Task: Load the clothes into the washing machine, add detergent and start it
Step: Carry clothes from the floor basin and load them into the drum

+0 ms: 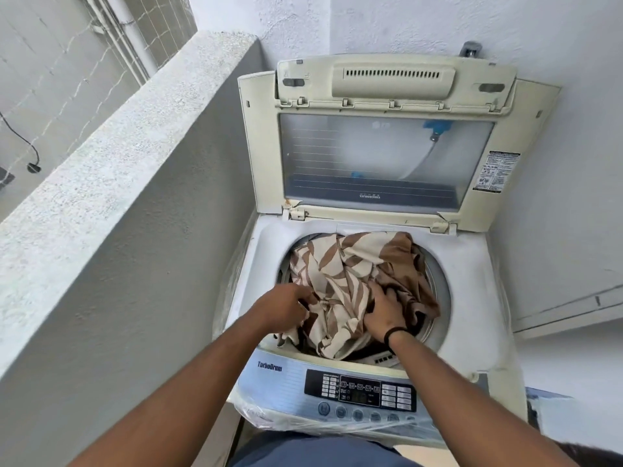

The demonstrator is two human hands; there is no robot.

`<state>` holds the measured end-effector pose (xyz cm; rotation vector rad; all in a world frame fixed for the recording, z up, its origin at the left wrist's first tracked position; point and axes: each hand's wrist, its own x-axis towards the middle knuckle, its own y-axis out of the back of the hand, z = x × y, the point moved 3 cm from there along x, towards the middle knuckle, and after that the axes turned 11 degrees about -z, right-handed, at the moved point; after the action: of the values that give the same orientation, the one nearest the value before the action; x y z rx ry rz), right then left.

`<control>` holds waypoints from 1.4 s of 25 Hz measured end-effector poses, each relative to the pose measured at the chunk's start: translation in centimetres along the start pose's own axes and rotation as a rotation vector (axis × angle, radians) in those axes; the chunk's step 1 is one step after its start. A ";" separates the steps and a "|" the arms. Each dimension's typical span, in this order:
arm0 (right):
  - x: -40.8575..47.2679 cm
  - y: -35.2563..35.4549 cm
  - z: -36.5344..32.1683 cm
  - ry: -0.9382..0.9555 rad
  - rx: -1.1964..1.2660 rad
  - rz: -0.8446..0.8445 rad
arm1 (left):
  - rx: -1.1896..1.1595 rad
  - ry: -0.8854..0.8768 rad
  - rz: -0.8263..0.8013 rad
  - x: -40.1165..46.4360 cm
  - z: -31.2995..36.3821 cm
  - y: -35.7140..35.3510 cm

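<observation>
Concrete parapet (111, 183) is seen along the left, and beside it the washing machine (478, 298) is stood in a corner with its lid (381, 146) raised upright against the wall. Loading is judged to be well under way but not finished: the drum (440, 291) is filled nearly to its mouth with clothes (340, 281), a cream and brown leaf-patterned fabric bunched with a plain brown piece, and some of it is heaped above the rim at the back. No detergent is seen anywhere, so that step and the start are judged to remain. The control panel (360, 390) at the front edge is left untouched, with plastic wrap over the machine's front below it. The left hand (286, 303) is curled into the fabric at the drum's left edge, gripping a fold. The right hand (384, 313) is spread wide and pressed flat on the pile, a dark band (396, 332) worn at its wrist.
</observation>
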<state>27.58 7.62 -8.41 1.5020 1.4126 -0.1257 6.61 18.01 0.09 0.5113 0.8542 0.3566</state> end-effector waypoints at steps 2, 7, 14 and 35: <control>-0.2 1.2 -0.7 0.020 -0.064 0.063 | -0.129 -0.041 -0.172 0.5 -0.3 -1.9; -2.4 -1.2 -0.1 -0.031 -0.557 -0.333 | 0.048 -0.053 -0.487 3.5 -1.1 -8.1; -3.9 4.5 -3.8 0.065 -0.490 -0.361 | 0.792 0.179 -0.327 8.4 -4.3 -7.2; -2.5 0.3 -2.6 -0.031 -0.348 -0.689 | 0.350 -0.175 0.322 11.9 2.5 -1.4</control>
<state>25.69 7.76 -5.33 0.6880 1.7705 -0.3051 15.98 22.07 -6.72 0.9970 0.6656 0.4516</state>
